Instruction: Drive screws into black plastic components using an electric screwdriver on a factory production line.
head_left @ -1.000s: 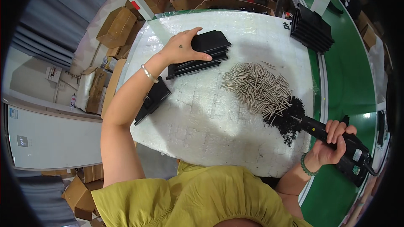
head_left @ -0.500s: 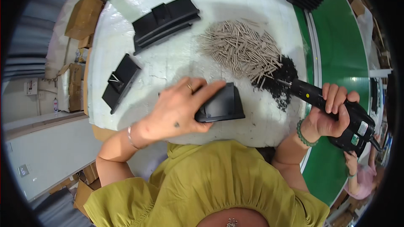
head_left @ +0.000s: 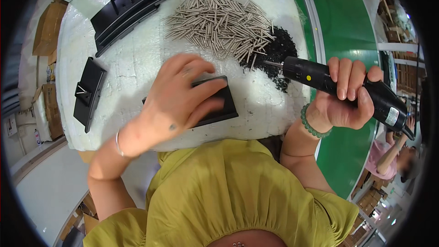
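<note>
My left hand (head_left: 176, 100) lies on a flat black plastic part (head_left: 219, 105) near the front edge of the white table (head_left: 132, 71), fingers curled over its top. My right hand (head_left: 345, 96) grips a black electric screwdriver (head_left: 320, 80), held level with its bit pointing left into a heap of small black screws (head_left: 276, 50). Behind the screws lies a pile of several grey metal pins (head_left: 219, 20).
A stack of black plastic parts (head_left: 128, 9) sits at the back left and one more black part (head_left: 89, 93) at the left edge. A green conveyor belt (head_left: 347, 27) runs along the right. Another person (head_left: 395, 155) works beyond it. Cardboard boxes (head_left: 45, 27) stand on the left.
My left hand took a black part from the far stack and brought it down to the table's front edge. The screwdriver's tip has come up to the black screws.
</note>
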Tool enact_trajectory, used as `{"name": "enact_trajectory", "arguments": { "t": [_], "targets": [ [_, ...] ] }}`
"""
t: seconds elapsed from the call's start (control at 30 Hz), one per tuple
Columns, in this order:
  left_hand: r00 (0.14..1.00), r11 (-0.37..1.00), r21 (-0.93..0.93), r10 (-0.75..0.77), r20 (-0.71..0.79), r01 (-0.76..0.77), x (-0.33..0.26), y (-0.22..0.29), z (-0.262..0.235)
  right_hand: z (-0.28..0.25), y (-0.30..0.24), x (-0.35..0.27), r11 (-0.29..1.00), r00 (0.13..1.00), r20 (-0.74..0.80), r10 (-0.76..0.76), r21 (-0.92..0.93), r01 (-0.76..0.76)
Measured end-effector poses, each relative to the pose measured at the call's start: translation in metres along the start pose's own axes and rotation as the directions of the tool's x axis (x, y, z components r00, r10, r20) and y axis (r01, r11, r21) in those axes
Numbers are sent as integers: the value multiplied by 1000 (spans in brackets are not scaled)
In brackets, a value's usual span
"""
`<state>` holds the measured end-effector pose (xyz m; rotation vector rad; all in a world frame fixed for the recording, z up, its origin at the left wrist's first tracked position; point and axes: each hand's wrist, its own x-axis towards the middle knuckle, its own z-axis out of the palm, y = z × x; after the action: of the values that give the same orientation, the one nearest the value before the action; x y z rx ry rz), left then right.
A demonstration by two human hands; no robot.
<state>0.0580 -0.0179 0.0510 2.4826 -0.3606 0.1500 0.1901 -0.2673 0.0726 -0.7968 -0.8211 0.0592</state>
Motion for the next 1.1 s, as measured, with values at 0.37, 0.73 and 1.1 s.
{"name": "enact_trajectory", "arguments": {
  "t": [0.37, 0.73, 1.1],
  "targets": [
    [761, 694, 316, 615, 208, -647, 99, -20, 59, 14, -30, -9, 992, 982, -182, -53, -123, 31],
    [933, 969, -197, 73, -352, -150, 15, -19, 6, 46, -12, -12, 999, 988, -147, 50, 1, -51],
    [836, 984, -51, -171, -521, 170, -79, -18, 28, 107, 46, -1, 967, 890, 377, 256, -104, -234]
  ]
}}
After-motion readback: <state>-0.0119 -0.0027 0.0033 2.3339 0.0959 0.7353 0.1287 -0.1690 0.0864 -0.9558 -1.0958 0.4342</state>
